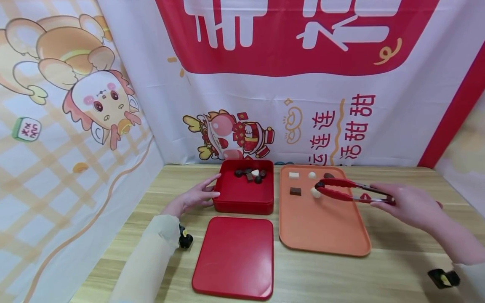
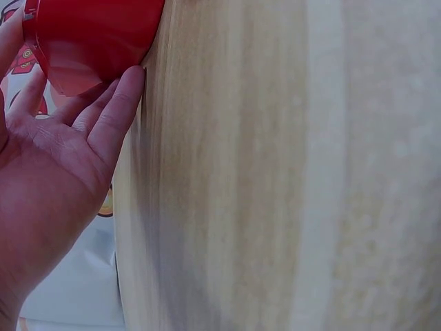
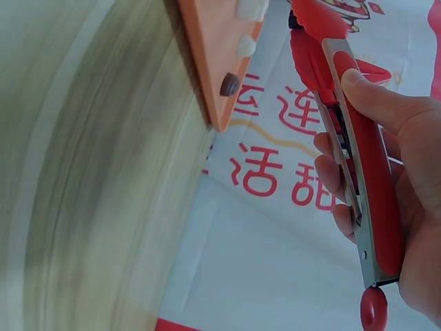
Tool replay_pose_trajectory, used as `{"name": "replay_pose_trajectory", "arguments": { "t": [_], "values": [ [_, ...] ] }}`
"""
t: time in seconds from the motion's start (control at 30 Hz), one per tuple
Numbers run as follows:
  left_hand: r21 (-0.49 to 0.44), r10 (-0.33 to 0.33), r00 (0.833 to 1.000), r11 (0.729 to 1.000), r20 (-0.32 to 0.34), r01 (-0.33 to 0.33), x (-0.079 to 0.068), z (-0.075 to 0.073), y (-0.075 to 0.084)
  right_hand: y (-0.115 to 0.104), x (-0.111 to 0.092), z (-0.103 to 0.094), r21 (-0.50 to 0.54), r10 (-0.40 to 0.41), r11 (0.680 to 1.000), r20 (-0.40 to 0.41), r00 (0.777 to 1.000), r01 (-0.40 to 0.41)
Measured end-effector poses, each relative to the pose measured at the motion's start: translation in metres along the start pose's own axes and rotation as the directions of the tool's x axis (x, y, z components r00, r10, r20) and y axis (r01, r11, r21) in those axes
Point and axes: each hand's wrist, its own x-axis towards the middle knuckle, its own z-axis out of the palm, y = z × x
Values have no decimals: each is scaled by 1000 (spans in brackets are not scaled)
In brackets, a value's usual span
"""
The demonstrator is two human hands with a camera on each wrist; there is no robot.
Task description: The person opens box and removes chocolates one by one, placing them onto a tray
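My right hand (image 1: 413, 206) grips red-and-steel tongs (image 3: 375, 179), whose red tips hold a small dark chocolate (image 1: 320, 185) above the orange tray (image 1: 322, 229). Below the tips on the tray lies a cream-coloured chocolate (image 1: 315, 193). Farther left are a brown rectangular chocolate (image 1: 295, 191) and a white rectangular piece (image 1: 293, 175); a round white one (image 1: 312, 174) and a dark one (image 3: 230, 85) lie near the back edge. With fingers extended, my left hand (image 1: 193, 198) touches the left side of the red box (image 1: 244, 208). Several dark chocolates and a white one (image 1: 255, 173) lie inside.
A flat red lid (image 1: 235, 256) lies on the wooden table (image 1: 314, 277) in front of the box. The orange tray stands just right of the box. A printed cloth (image 1: 242, 97) hangs directly behind the table, and another covers the left side.
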Motion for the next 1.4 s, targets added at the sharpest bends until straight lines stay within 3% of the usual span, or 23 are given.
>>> {"name": "replay_pose_trajectory", "arguments": {
  "t": [0.67, 0.87, 1.17, 1.4],
  "values": [
    [23, -1, 1000, 1000, -2, 1, -1, 0, 0, 23, -8, 9, -85, 32, 996, 53, 998, -28],
    [22, -1, 1000, 1000, -3, 1, -1, 0, 1, 28, -7, 12, -85, 47, 996, 73, 996, -41],
    [30, -2, 1000, 1000, -8, 2, -2, 1, 2, 32, -4, 18, -84, -4, 996, 45, 999, 8],
    [-8, 6, 1000, 1000, 3, -6, -3, 2, 1, 34, -3, 20, -65, 20, 998, 76, 997, -15]
  ]
}}
